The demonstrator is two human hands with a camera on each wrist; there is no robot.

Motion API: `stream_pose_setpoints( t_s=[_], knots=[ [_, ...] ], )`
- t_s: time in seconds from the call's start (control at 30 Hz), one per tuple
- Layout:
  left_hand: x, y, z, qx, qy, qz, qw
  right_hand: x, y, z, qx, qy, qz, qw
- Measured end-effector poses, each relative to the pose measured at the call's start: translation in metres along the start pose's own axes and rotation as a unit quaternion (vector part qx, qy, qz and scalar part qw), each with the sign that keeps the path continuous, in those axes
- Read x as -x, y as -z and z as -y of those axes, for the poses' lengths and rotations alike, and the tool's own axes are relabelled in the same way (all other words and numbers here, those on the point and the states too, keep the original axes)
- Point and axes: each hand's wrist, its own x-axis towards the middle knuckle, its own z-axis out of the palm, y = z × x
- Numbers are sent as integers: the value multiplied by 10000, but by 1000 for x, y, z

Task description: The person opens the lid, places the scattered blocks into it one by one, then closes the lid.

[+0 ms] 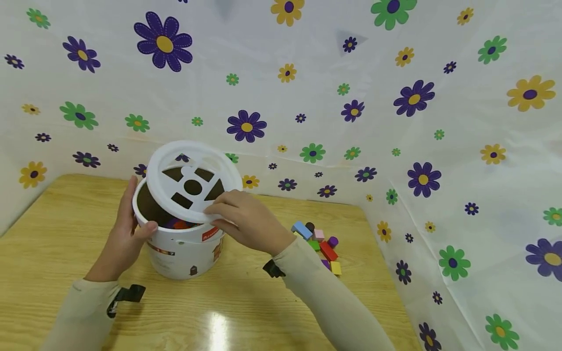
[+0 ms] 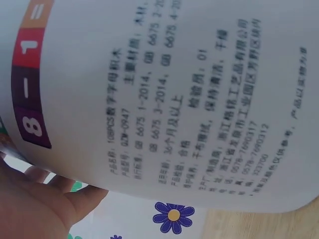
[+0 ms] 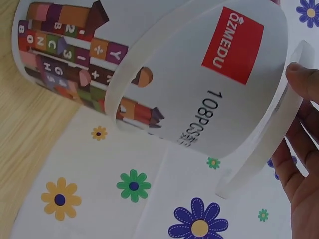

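Observation:
A white bucket (image 1: 180, 261) with printed block pictures stands on the table, its lid off-centre and tilted over the opening. My left hand (image 1: 120, 243) holds the bucket's left side, thumb at the front rim and fingers along the outer wall. With my right hand (image 1: 254, 224) I pinch the near right edge of the white lid (image 1: 155, 180), which has cut-out openings. Part of the bucket's mouth shows at the left, with some coloured blocks (image 1: 179, 224) inside. In the right wrist view the lid's edge (image 3: 264, 152) stands apart from the rim where my fingers grip it.
Several coloured blocks (image 1: 328, 251) lie in a loose pile to the right of the bucket, beyond my right forearm. The wooden table (image 1: 246, 312) meets a white flower-printed cloth (image 1: 272, 102) at the back and right. A translucent handle (image 3: 115, 97) hangs along the bucket's side.

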Motion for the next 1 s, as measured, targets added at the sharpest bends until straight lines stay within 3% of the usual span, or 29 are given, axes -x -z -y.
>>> stream_pose_setpoints(
  t_s=[0.37,0.57,0.8,1.0],
  knots=[
    [0,-4,3,-6,-267,-106,9996,38,-2,-13,298,-478,-273,9980],
    [1,-5,2,-107,-89,-186,9997,58,0,-25,406,-731,-428,9956],
    [1,-6,-4,-39,140,-218,9997,82,2,-38,376,-1078,-299,9930],
    [2,-5,-6,-77,225,-179,9996,100,3,-47,426,-1128,-344,9921]
  ],
)
